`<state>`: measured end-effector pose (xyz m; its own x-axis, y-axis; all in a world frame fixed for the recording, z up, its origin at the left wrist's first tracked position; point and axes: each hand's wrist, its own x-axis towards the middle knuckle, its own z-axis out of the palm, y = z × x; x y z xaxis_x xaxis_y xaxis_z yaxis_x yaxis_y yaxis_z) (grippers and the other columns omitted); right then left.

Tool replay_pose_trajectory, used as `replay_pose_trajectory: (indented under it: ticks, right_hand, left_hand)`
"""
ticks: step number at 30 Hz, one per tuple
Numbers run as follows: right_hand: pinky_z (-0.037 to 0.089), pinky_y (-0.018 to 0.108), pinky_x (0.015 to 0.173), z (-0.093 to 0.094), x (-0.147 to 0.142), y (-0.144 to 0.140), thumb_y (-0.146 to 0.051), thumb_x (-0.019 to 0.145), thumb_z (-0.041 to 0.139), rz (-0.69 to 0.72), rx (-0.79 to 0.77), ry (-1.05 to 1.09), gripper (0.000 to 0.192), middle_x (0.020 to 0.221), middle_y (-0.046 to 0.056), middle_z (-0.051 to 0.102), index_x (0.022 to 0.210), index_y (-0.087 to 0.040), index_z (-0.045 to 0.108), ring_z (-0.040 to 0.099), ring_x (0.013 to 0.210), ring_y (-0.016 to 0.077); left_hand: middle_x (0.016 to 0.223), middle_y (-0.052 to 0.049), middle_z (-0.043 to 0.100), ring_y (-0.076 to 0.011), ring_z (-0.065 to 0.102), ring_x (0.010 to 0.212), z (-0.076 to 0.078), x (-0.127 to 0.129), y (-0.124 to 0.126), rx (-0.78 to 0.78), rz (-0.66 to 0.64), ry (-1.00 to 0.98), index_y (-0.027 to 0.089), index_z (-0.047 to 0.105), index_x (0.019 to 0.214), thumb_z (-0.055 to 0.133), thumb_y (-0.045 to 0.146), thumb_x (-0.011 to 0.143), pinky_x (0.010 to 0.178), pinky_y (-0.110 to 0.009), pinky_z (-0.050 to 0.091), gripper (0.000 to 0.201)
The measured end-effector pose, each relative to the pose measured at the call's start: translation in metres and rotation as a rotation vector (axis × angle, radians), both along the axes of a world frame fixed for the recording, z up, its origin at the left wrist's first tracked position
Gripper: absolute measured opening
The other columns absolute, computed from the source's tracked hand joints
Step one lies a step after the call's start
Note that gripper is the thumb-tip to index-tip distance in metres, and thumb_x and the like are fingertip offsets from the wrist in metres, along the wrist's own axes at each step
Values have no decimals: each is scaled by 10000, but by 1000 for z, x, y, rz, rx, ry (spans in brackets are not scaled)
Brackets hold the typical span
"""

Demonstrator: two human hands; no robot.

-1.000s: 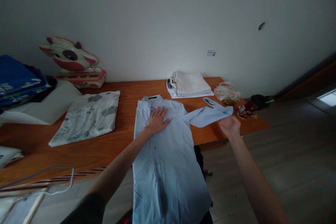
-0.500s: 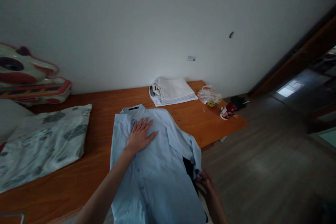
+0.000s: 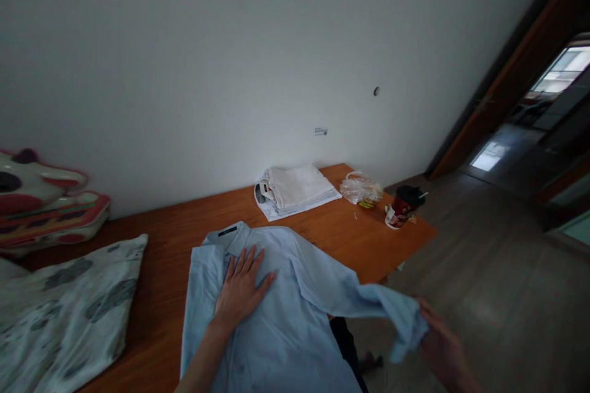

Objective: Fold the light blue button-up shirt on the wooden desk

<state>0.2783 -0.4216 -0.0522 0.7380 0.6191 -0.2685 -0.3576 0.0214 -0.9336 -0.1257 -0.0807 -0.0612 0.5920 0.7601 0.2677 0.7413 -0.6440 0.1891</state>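
A light blue button-up shirt [image 3: 281, 313] lies face up on the wooden table, its collar toward the wall. My left hand [image 3: 243, 285] rests flat on its chest just below the collar, fingers spread. At the lower right, my right hand [image 3: 440, 338] grips the cuff end of one sleeve [image 3: 378, 301], holding it stretched out past the table's edge. The sleeve's end hangs a little from those fingers. Along the shirt's left side the other part is folded inward over the front. Its lower end runs out of view.
Folded white clothes [image 3: 299, 190] lie by the wall. A clear plastic bag [image 3: 362, 189] and a dark red lidded cup [image 3: 402, 209] stand at the table's [image 3: 341, 252] right end. On the left are a patterned cloth [image 3: 78, 313] and a toy keyboard [image 3: 50, 215].
My right hand has pulled the sleeve outward to the right, from hanging beside the shirt to stretched out. My left hand stays pressed on the chest. The view has tilted up.
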Motion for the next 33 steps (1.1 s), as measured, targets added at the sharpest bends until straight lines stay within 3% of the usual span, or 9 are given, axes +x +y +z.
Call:
replay_pose_trajectory:
  ticks: [3,6,11,14,16,19,22,28,33]
  right_hand:
    - [633,639,947,56,40,-2,-819,730,729,-136,35,133,578,1120,182,807,1023,-334,844,774,1105,460]
    - [558,754,1035,79,39,-4,-886,776,618,-33,29,138,786,1281,225,768,1254,-288,796,717,1241,512]
    - [658,533,930,45,7,7,-705,705,871,29,-55,52,782,1534,97,657,1426,-457,693,709,1290,405]
    - [620,538,1032,19,-2,17,-510,601,988,-60,-73,-11,1099,1522,68,660,1590,-452,514,717,1276,360]
    - [533,583,1144,4,-3,18,-397,561,984,-75,-50,-161,1170,1578,79,616,1617,-415,480,619,1421,376]
    - [311,598,1308,-17,2,13,-312,612,869,5,-79,-456,955,1709,62,477,1527,-372,602,347,1637,375]
    - [140,563,1370,-33,10,8,-302,692,751,77,-114,-678,809,1771,18,376,1491,-361,642,216,1691,339]
    - [190,539,1375,-32,28,25,-379,781,780,7,-99,-861,701,1758,33,393,1472,-333,669,314,1653,335]
    - [285,619,1322,-15,51,45,-542,774,824,-132,-90,-874,354,1418,98,688,985,-259,843,542,1441,378]
  left_hand:
    - [1787,-83,365,-373,290,1675,0,0,0,-8,12,-15,306,417,1707,493,698,1043,1357,-667,212,775]
    - [1792,-81,357,-367,265,1685,0,0,0,-14,17,-12,294,419,1706,483,713,1039,1366,-655,189,790]
    - [1804,-84,329,-364,245,1691,0,0,0,-8,1,12,271,413,1710,461,737,1036,1374,-636,179,820]
    - [1799,-95,336,-371,265,1684,0,0,1,3,7,19,264,420,1705,465,737,1035,1365,-647,194,821]
    - [1797,-94,344,-372,271,1682,-2,0,2,9,11,16,266,422,1704,468,734,1034,1361,-650,202,818]
    - [1793,-83,355,-371,275,1680,-6,0,4,8,12,6,288,418,1705,485,734,1022,1362,-648,199,819]
    - [1790,-93,359,-373,275,1680,-8,0,5,4,12,11,275,416,1707,488,732,1020,1364,-649,185,829]
    - [1776,-108,389,-383,278,1679,-5,1,4,-10,13,9,276,439,1696,504,709,1021,1349,-669,204,804]
    - [1780,-100,385,-379,264,1683,-5,1,4,-2,14,11,269,447,1691,484,723,1019,1355,-653,196,812]
